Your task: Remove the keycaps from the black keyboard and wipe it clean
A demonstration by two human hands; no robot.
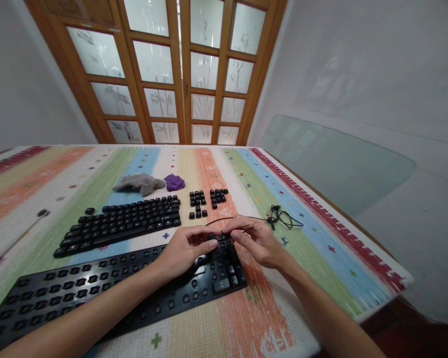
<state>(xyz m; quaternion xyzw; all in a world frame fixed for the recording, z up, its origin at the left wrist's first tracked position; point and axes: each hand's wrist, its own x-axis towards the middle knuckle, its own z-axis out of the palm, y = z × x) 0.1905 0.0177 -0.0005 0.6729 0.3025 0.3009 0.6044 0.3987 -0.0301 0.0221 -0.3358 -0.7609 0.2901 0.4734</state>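
Note:
A black keyboard base (164, 303), mostly bare of keycaps, lies across the near side of the table. A few keycaps (221, 285) sit on its right end. My left hand (188, 248) is over the base's right part, thumb and fingers drawn together. Close beside it, my right hand (256, 241) pinches at the upper right edge of the base. The two sets of fingertips nearly meet around something small and dark, whose kind I cannot make out. Some of the base is hidden beneath my left forearm.
Beyond the base lie rows of loose keycaps (123, 222), with smaller groups of keycaps (197, 199) to their right. A grey cloth (142, 184) and a purple lump (174, 182) lie behind. A coiled black cable (281, 217) is at right, and a thin stick-like item (18, 238) at left.

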